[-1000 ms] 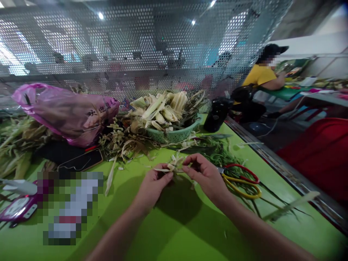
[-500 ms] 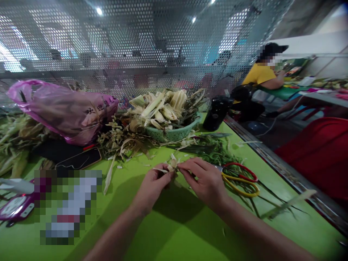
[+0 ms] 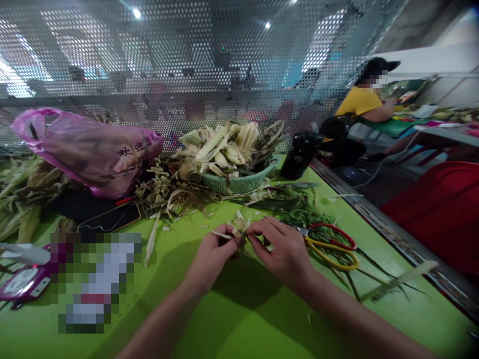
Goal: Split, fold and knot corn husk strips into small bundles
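Note:
Between my two hands, over the green table (image 3: pixel 239 319), is a small pale piece of folded corn husk (image 3: pixel 238 227). My left hand (image 3: pixel 215 254) is closed on its left side, with a thin strip sticking out past the thumb. The fingers of my right hand (image 3: pixel 280 247) pinch at the piece's right edge; what exactly lies between those fingertips is too small to make out. Just right of my right hand lie scissors (image 3: pixel 333 244) with one red and one yellow handle, on top of thin green leaves (image 3: pixel 307 212).
Behind my hands stands a green basket (image 3: pixel 239 184) heaped with dry husks (image 3: pixel 224 144). A pink plastic bag (image 3: pixel 93 154), a phone (image 3: pixel 112 217) and a purple power strip (image 3: pixel 28 284) are on the left. A black bottle (image 3: pixel 297 154) stands near the right edge. A person in yellow (image 3: pixel 361 102) sits beyond.
My right fingertips have shifted slightly at the husk piece, which is turned a little. Both hands stay in about the same place; the whole view has moved marginally.

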`<state>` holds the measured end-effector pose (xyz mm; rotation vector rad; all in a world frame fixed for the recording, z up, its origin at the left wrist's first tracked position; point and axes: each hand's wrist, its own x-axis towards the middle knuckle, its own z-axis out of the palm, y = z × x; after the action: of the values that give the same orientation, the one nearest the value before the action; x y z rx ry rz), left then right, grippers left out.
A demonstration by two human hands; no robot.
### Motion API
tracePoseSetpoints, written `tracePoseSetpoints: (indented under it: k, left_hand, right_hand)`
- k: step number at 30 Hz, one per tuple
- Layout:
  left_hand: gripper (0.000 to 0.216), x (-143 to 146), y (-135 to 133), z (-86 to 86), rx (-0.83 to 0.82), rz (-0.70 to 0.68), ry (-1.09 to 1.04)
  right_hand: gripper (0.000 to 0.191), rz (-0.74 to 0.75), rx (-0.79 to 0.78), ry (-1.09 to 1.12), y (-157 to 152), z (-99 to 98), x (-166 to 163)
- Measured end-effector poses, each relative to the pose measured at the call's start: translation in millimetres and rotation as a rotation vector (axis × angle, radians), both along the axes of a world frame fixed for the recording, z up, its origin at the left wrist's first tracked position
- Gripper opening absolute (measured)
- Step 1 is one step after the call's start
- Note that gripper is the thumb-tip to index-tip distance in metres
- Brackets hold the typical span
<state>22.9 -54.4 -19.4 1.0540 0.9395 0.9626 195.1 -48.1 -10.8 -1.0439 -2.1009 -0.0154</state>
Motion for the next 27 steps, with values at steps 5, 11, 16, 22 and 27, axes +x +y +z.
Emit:
tracePoseSetpoints:
  k: [5, 11, 16, 22, 27]
  left_hand:
    - [0.021, -0.2, 1.2, -1.8, 0.023, 0.002, 0.014]
    - [0.023, -0.1, 1.8, -2.7, 0.037, 0.026, -0.019]
    - [0.022, 1.2, -0.1, -0.6, 0.090, 0.026, 0.026]
    - [0.021, 2.8, -0.5, -1.0, 0.177, 0.049, 0.072]
    - [0.022, 2.5, 0.5, -3.4, 0.153, 0.060, 0.084]
  right_hand:
    - [0.008, -0.004, -0.034, 0.013, -1.2, 2.2, -1.4]
    - [0.008, 0.045, -0.166, 0.104, -2.9, 1.9, -1.6]
    - [0.019, 0.006, -0.302, 0.165, -5.1, 2.5, -2.8]
    - [0.024, -0.060, -0.295, 0.151, -3.9, 0.1, -4.2]
    - [0.017, -0.076, -0.236, 0.209, -0.2, -6.7, -0.6]
